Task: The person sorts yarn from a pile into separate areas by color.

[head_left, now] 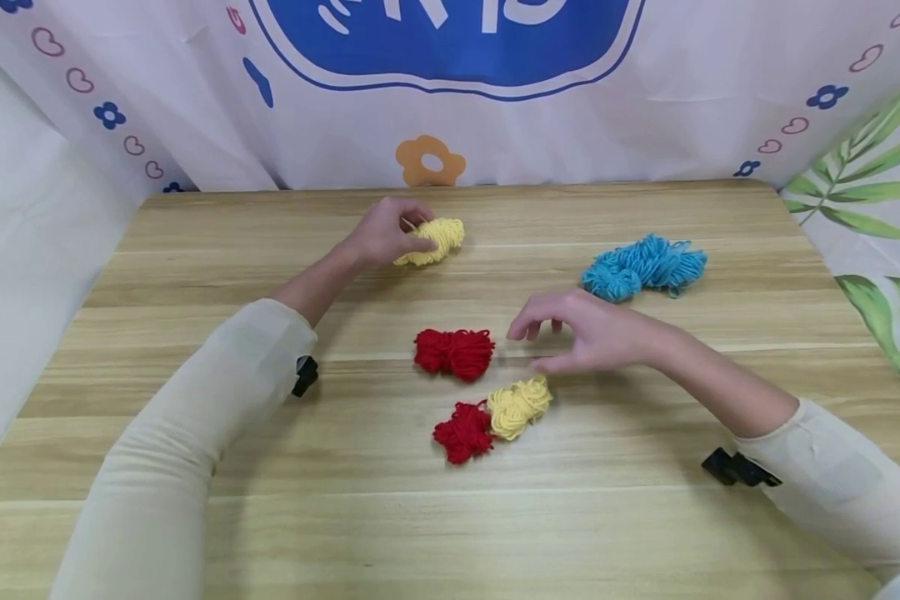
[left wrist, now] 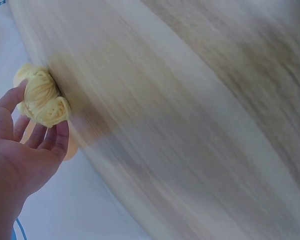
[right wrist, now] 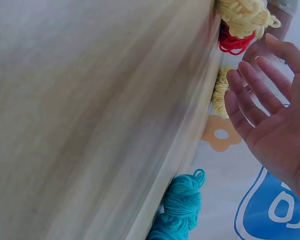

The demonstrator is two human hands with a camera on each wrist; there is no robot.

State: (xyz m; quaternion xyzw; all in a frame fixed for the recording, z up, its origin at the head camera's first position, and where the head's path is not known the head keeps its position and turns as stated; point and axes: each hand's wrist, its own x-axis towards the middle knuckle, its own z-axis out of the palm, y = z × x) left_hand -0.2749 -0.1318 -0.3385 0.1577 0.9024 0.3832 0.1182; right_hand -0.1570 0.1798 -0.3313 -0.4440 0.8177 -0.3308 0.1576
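Gripping: left hand (head_left: 390,232) | yarn bundle (head_left: 446,237) | pale yellow, wound strands

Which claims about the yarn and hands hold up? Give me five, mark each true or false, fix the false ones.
1. The left hand has its thumb and fingers at the far yellow yarn bundle. True.
2. The right hand is gripping red yarn. False: it holds nothing.
3. The near yellow yarn bundle lies right beside the nearest red yarn bundle. True.
4. In the head view, the blue yarn lies left of the far yellow yarn bundle. False: it lies to the right.
5. The other red yarn bundle sits farther from the person than the near yellow yarn bundle. True.
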